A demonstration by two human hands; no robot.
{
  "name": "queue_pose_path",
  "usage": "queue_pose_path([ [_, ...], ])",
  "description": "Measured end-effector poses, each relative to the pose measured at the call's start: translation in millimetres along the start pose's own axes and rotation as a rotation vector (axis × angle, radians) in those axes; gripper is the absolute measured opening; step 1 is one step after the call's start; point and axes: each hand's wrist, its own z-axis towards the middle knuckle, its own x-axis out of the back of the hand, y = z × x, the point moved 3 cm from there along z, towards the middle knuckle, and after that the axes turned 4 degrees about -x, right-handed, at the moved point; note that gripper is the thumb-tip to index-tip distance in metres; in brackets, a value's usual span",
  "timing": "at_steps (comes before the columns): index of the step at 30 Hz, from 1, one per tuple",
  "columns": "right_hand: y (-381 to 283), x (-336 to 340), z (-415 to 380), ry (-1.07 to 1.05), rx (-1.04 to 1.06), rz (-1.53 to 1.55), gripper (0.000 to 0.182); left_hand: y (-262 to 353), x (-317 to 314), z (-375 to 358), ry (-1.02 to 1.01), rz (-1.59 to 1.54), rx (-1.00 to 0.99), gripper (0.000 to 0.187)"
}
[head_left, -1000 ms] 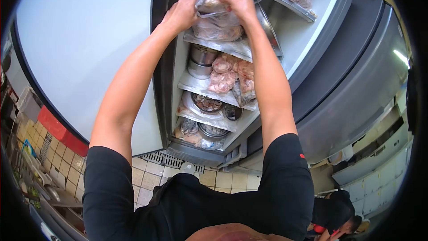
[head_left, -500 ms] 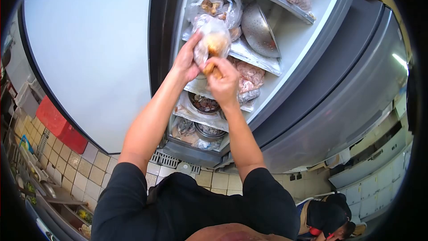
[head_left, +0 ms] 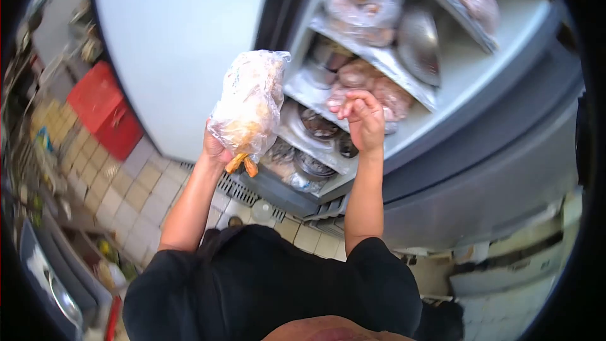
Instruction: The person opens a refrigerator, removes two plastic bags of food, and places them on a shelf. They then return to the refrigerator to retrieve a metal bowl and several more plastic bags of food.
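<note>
Clear plastic bag of food (head_left: 248, 104) now out of the fridge (head_left: 442, 88), off its shelf (head_left: 372, 57), gripped from below by left hand (head_left: 214, 149). Right hand (head_left: 361, 113) let go, fingers loose, empty, near the shelves.

Head view looks down, near open fridge (head_left: 435, 82).
</note>
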Motion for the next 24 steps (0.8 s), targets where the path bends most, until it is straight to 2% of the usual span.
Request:
queue_pose_path([
  [4, 101.0, -26.2, 3.9, -0.085, -0.302, 0.227, 0.019, 44.2, 59.4, -62.3, 0.098, 0.057, -0.140, 0.091],
  [8, 214.1, -99.1, -16.2, -0.184, -0.680, 0.300, 0.015, 90.9, 88.7, -131.3, 0.098, 0.134, -0.346, 0.086],
  [9, 251.1, -132.8, -17.6, -0.194, -0.794, 0.240, 0.011, 119.2, 98.3, -159.7, 0.326, 0.309, -0.396, 0.087],
  [13, 285.4, -193.6, -4.3, -0.242, -0.867, 0.202, 0.008, 171.5, 128.7, -202.7, 0.438, 0.420, -0.552, 0.096],
  [16, 320.1, -237.0, 11.5, -0.260, -0.898, 0.145, 0.010, 221.9, 158.4, -234.5, 0.463, 0.441, -0.677, 0.093],
  [22, 403.7, -322.0, 9.9, -0.216, -1.049, 0.077, 0.012, 310.1, 224.4, -320.1, 0.729, 0.472, -0.724, 0.074],
  [23, 408.0, -335.6, 11.9, -0.219, -1.036, 0.017, 0.013, 320.7, 233.2, -334.8, 0.627, 0.564, -0.734, 0.063],
  [24, 411.5, -343.9, 15.1, -0.215, -0.988, -0.031, 0.014, 330.1, 252.9, -353.3, 0.742, 0.477, -0.685, 0.060],
])
